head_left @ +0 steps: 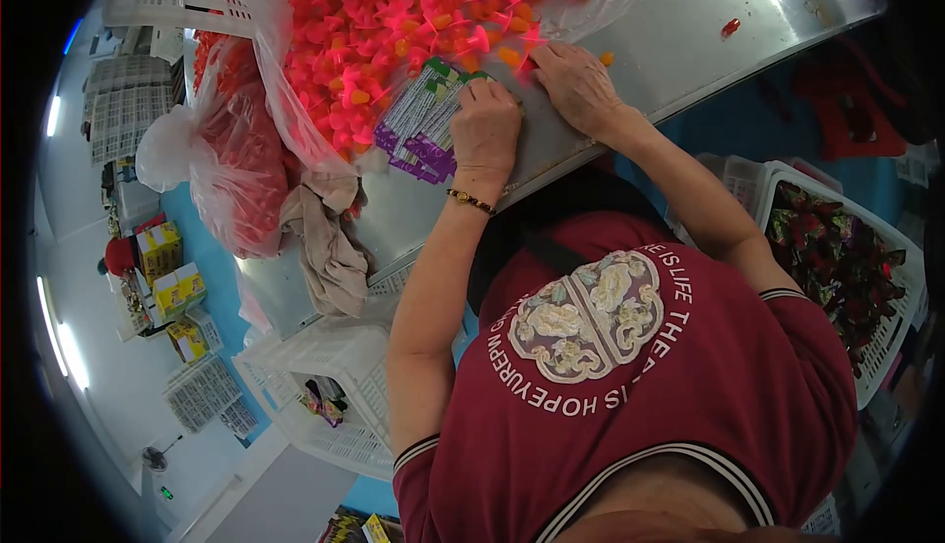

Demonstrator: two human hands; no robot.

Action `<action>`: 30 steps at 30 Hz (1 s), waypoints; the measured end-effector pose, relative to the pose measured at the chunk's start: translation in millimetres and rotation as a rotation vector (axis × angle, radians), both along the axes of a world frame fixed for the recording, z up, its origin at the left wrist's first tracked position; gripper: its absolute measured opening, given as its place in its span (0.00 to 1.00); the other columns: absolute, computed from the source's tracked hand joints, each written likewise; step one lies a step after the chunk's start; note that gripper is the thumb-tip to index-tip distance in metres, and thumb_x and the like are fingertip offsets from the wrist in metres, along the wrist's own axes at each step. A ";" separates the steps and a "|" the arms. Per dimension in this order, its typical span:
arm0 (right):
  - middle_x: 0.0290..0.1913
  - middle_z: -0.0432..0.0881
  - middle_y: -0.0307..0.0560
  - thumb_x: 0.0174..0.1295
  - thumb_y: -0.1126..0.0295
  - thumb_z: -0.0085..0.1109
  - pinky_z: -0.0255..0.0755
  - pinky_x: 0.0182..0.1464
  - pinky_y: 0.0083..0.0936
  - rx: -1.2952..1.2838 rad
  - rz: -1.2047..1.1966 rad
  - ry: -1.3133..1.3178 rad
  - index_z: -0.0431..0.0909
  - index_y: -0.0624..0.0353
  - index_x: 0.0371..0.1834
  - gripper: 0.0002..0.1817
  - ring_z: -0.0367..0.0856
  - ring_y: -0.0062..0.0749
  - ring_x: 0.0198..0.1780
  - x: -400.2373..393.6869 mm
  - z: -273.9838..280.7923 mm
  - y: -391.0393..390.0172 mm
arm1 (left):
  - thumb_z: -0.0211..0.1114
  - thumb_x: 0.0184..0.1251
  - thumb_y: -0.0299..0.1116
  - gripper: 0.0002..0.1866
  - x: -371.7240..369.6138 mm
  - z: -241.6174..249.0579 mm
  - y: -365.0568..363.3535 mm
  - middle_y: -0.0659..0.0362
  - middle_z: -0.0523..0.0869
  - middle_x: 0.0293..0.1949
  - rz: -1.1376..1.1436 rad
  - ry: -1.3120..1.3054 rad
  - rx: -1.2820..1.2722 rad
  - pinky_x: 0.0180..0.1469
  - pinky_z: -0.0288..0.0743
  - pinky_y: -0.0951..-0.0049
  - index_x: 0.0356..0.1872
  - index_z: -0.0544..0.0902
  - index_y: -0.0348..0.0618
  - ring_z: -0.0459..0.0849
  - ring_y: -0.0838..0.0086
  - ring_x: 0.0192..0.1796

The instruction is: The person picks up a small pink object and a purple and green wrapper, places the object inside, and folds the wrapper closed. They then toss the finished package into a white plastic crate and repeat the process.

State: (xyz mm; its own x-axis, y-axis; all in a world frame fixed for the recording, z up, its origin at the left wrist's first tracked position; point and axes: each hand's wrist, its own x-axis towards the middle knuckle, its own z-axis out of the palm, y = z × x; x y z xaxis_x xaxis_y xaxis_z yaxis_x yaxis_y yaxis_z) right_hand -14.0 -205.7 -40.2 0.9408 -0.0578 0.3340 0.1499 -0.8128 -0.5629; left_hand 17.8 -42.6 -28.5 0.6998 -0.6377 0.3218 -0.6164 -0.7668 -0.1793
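Observation:
My left hand, with a beaded bracelet on its wrist, is closed over the right end of a fanned stack of printed wrappers in purple, green and silver. Its fingertips are hidden behind the knuckles. Beyond lies a large heap of bright pink plastic pieces with orange tips. My right hand rests low over the metal table, its fingers drawn together at a pink piece on the heap's near edge. A loose orange tip lies beside it.
A clear plastic bag of pink pieces and a beige cloth are at the left. White baskets stand below the table, left and right; the right one holds dark wrapped items. A red stool is at the right.

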 end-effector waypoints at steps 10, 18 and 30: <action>0.41 0.80 0.59 0.62 0.73 0.56 0.71 0.44 0.40 0.357 0.080 0.028 0.73 0.64 0.45 0.10 0.76 0.58 0.44 1.4 12.0 23.3 | 0.60 0.60 0.23 0.06 -2.5 -1.1 27.5 0.52 0.82 0.38 0.158 0.346 -0.745 0.41 0.76 0.60 0.38 0.79 0.38 0.82 0.54 0.39; 0.39 0.80 0.56 0.61 0.74 0.53 0.72 0.45 0.42 0.030 0.099 -0.010 0.73 0.63 0.42 0.07 0.78 0.56 0.43 -1.6 1.4 24.7 | 0.61 0.61 0.25 0.03 -3.4 0.4 22.9 0.52 0.83 0.39 0.173 0.354 -0.749 0.41 0.75 0.61 0.35 0.80 0.38 0.82 0.56 0.40; 0.37 0.80 0.51 0.60 0.70 0.53 0.70 0.52 0.38 -0.063 0.088 -0.042 0.76 0.59 0.38 0.06 0.79 0.47 0.45 -6.9 7.0 24.5 | 0.63 0.61 0.26 0.05 -0.5 -8.4 23.2 0.54 0.84 0.39 0.141 0.333 -0.795 0.42 0.75 0.62 0.30 0.78 0.36 0.83 0.57 0.41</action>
